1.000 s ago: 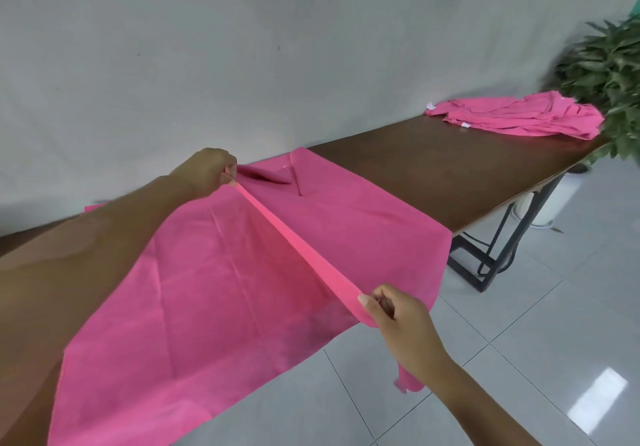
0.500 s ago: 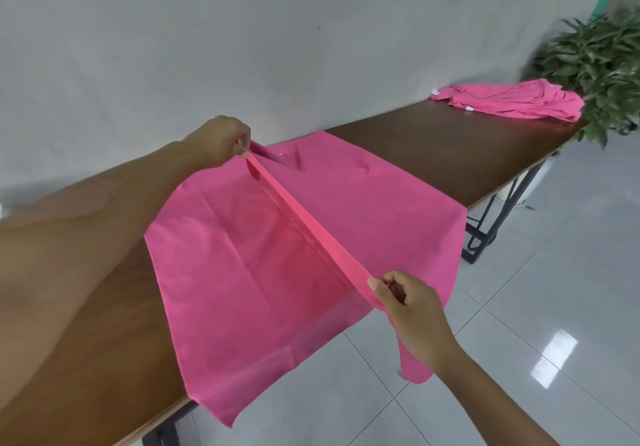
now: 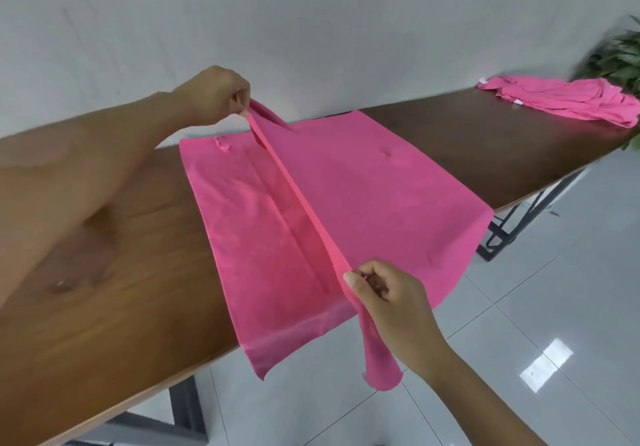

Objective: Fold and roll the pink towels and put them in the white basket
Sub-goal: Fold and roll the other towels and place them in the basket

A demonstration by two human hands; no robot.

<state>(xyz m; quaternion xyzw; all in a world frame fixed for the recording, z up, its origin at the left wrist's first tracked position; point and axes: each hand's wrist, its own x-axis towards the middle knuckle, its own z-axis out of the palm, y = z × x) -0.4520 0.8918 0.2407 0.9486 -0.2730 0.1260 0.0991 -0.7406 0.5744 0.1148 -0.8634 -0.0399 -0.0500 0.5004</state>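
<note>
A large pink towel [image 3: 363, 200] lies spread across the brown table [image 3: 104, 290], its near part hanging over the front edge. A ridge of the cloth is lifted and stretched tight along its middle. My left hand [image 3: 216, 96] pinches the far end of that ridge above the table's back edge. My right hand [image 3: 388, 296] pinches the near end beyond the table's front edge, with a loose tail of towel hanging below it. The white basket is not in view.
A heap of more pink towels [image 3: 561, 97] lies at the table's far right end. A green potted plant [image 3: 620, 54] stands beyond it. A white wall runs behind the table. Grey floor tiles [image 3: 519, 324] and dark table legs [image 3: 512, 224] lie to the right.
The towel has slid to the right along the table, baring more wood at the left. Both hands have kept their pinch on the taut ridge, and the left hand has risen.
</note>
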